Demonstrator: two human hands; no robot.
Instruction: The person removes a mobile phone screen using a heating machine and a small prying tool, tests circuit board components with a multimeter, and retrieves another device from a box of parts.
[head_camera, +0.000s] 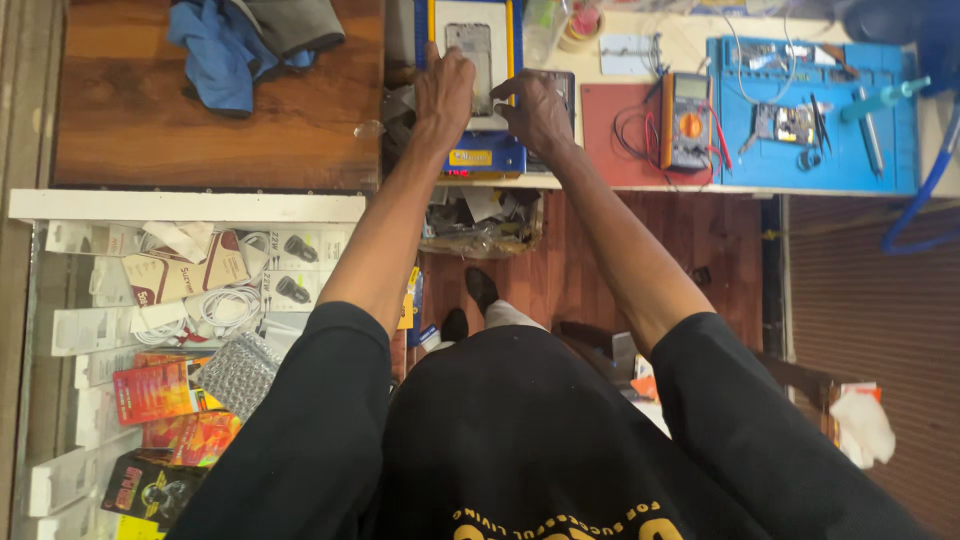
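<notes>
Left hand, right hand, phone lengthwise away

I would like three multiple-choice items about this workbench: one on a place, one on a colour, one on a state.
1. Where is the multimeter?
A. right of the hands
B. on the brown table
C. on the floor

2. What colour is the mat at the right?
A. green
B. blue
C. white

3. How are the hands?
A. both hanging free
B. one in a pocket
C. both on the phone

Key: 1 A, it lies right of the right hand. 2 B, the mat under the small tools is blue. 3 C, the left hand and the right touch the phone's sides.
</notes>
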